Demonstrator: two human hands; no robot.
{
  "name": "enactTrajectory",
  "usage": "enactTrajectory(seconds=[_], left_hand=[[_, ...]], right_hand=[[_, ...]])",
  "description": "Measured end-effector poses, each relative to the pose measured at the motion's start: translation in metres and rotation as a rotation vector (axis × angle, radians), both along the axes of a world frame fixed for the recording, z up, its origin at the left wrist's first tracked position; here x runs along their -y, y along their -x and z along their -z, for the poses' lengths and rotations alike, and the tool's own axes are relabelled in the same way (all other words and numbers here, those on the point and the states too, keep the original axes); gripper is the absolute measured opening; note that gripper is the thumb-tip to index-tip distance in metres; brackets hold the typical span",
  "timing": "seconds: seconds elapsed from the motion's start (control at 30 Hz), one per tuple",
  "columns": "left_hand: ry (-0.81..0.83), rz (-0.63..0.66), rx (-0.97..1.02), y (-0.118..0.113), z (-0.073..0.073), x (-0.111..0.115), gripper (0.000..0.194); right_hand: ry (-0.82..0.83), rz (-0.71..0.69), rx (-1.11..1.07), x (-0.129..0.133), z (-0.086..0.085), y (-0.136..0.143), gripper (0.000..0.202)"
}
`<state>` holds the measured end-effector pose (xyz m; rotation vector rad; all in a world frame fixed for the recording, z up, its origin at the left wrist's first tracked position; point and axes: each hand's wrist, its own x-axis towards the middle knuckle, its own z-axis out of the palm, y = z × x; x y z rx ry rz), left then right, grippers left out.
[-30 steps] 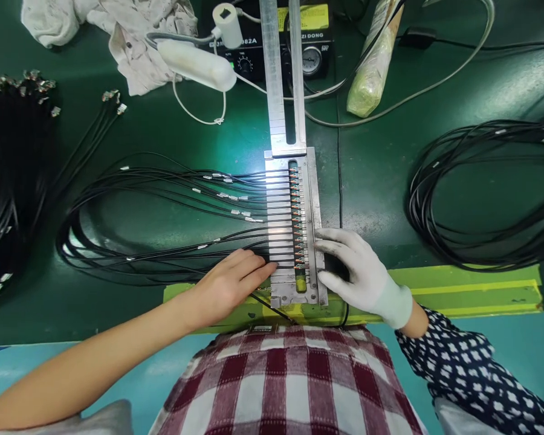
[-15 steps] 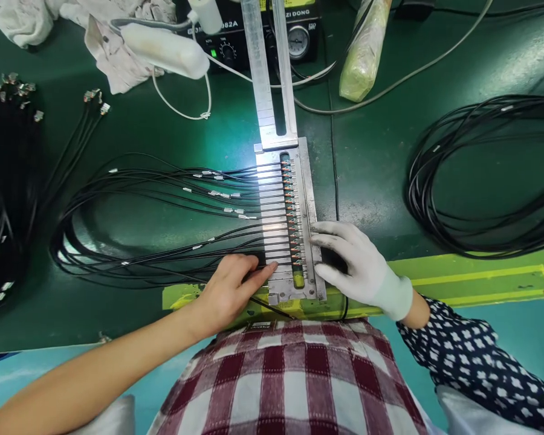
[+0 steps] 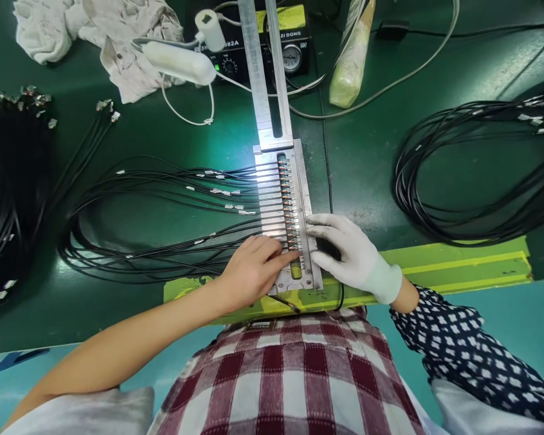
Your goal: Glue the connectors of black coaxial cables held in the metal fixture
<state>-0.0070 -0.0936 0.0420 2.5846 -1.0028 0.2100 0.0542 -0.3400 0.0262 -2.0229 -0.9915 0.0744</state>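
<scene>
A metal fixture (image 3: 272, 223) lies lengthwise before me, with a row of thin black cables (image 3: 185, 244) laid across it. Their stripped, metal-tipped ends (image 3: 290, 202) line up over its slot. My bare left hand (image 3: 251, 269) rests on the fixture's lower left side, over the lowest cables. Its fingers are curled and its thumb reaches to the lowest cable ends; what lies under the fingers is hidden. My right hand (image 3: 347, 254), in a white glove, holds nothing; its fingers are apart, with the tips against the fixture's right edge.
Bundled cables with metal connectors (image 3: 13, 163) lie at the left, and a coil of black cable (image 3: 412, 181) at the right. Behind the fixture stand a black control box (image 3: 236, 63) with a gauge, a white cylindrical tool (image 3: 179, 62), rags (image 3: 131, 42) and a wrapped roll (image 3: 349, 72).
My left hand has moved right and slightly up along the fixture, its thumb now over the cable ends. My right hand stays at the fixture's edge. The camera view has shifted slightly.
</scene>
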Motion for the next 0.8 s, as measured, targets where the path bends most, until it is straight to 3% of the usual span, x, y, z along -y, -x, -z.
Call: enactTrajectory(seconds=[0.17, 0.33, 0.5, 0.63, 0.7, 0.8], left_hand=[[0.045, -0.037, -0.089, 0.004, -0.003, -0.005, 0.032], [0.062, -0.131, -0.109, 0.018, -0.017, -0.021, 0.024], [-0.06, 0.089, -0.256, 0.036, -0.03, -0.04, 0.015], [-0.062, 0.15, -0.276, 0.04, -0.03, -0.045, 0.02], [0.052, 0.082, -0.26, 0.04, -0.028, -0.046, 0.018], [0.127, -0.139, -0.169, 0.038, -0.021, -0.043, 0.013]], right_hand=[[-0.006, 0.005, 0.015, -0.001, 0.001, 0.0, 0.029], [-0.002, -0.003, 0.014, -0.001, 0.001, 0.0, 0.029], [-0.005, -0.001, 0.013, 0.0, 0.001, 0.0, 0.029], [0.002, 0.005, 0.01, -0.001, -0.001, 0.0, 0.029], [0.003, 0.003, 0.01, -0.001, -0.001, 0.0, 0.028], [0.007, 0.0, 0.015, -0.001, -0.001, 0.0, 0.028]])
